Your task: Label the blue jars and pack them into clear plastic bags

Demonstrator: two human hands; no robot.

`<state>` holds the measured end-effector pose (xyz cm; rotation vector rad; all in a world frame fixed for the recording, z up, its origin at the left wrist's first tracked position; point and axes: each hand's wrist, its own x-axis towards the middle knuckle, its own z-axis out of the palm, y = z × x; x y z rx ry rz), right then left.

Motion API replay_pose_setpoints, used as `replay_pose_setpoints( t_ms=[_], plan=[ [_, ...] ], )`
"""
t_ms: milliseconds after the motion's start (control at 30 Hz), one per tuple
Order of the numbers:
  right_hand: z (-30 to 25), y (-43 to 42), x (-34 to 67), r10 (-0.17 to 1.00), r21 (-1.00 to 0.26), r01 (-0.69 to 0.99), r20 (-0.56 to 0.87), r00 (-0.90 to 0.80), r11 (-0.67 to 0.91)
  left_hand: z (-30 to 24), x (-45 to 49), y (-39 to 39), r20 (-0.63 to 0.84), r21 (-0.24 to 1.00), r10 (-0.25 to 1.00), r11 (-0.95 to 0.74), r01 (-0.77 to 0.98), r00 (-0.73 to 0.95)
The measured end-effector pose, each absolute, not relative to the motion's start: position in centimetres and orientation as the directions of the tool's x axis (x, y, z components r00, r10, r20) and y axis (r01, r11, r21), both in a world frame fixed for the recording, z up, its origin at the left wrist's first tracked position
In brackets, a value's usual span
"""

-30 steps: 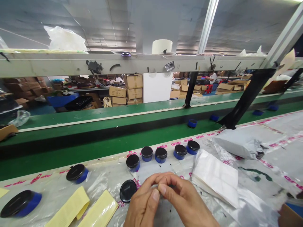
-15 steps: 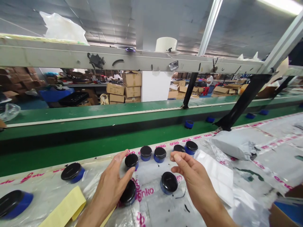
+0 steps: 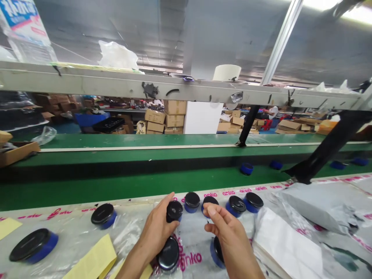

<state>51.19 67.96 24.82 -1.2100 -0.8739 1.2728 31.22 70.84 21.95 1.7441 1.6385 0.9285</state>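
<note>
Several short round blue pieces with glossy black tops lie on the plastic-covered bench. My left hand [image 3: 157, 226] is curled around one black-topped round piece [image 3: 175, 210], its thumb across the near side and fingers along the far side. Just below that thumb lies another black-topped piece [image 3: 168, 254]. My right hand [image 3: 229, 236] has its thumb and fingertips pinched together; whatever is between them, if anything, is too small to make out. It partly covers a round piece [image 3: 216, 252] beneath it and another one [image 3: 210, 200] behind its fingertips.
Yellow paper strips [image 3: 93, 259] lie at left, white sheets [image 3: 286, 244] and a grey plastic bag [image 3: 316, 207] at right. Beyond the bench runs a green conveyor [image 3: 87, 190] carrying blue pieces [image 3: 247, 168]. A black-wrapped post [image 3: 328, 149] and an overhead rail [image 3: 116, 85] stand in front.
The view has swung left, so things appear further right. My left hand has closed in around the round piece. My right hand stays pinched and now covers more of the piece below it.
</note>
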Motion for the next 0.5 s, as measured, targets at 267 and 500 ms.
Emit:
replay_pose_setpoints(
  t_ms=[267, 500],
  plan=[
    [23.2, 69.7, 47.4, 0.997, -0.954, -0.296, -0.061, 0.054, -0.042, 21.8, 32.2, 69.6, 0.356, 0.815, 0.923, -0.231, 0.532, -0.144],
    [21.7, 70.6, 45.3, 0.994, -0.864, -0.496, -0.108, 0.012, -0.088, 20.9, 32.1, 69.2, 0.443, 0.785, 0.876, -0.277, 0.555, -0.189]
  ],
)
